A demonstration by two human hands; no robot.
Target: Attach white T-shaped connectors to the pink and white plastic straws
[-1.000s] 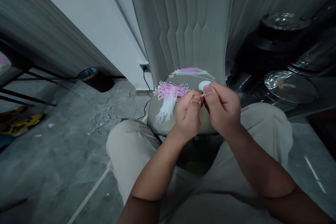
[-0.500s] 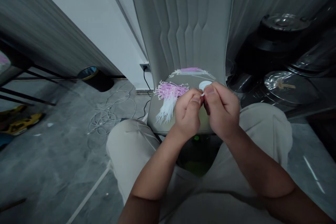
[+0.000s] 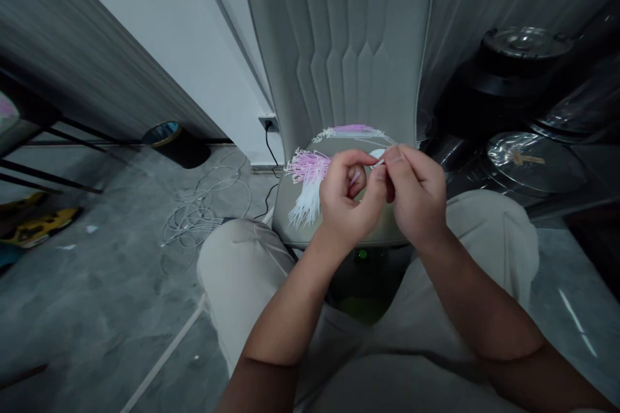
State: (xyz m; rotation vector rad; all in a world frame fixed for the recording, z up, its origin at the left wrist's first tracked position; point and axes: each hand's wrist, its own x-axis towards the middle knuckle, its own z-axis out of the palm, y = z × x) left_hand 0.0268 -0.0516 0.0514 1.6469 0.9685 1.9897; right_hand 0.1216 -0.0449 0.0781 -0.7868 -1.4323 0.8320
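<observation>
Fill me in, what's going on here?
A person's left hand and right hand pinch a small white piece between their fingertips, above a grey chair seat. A pink-and-white heap of thin sticks lies beside the left hand; a second bundle lies toward the backrest.
</observation>
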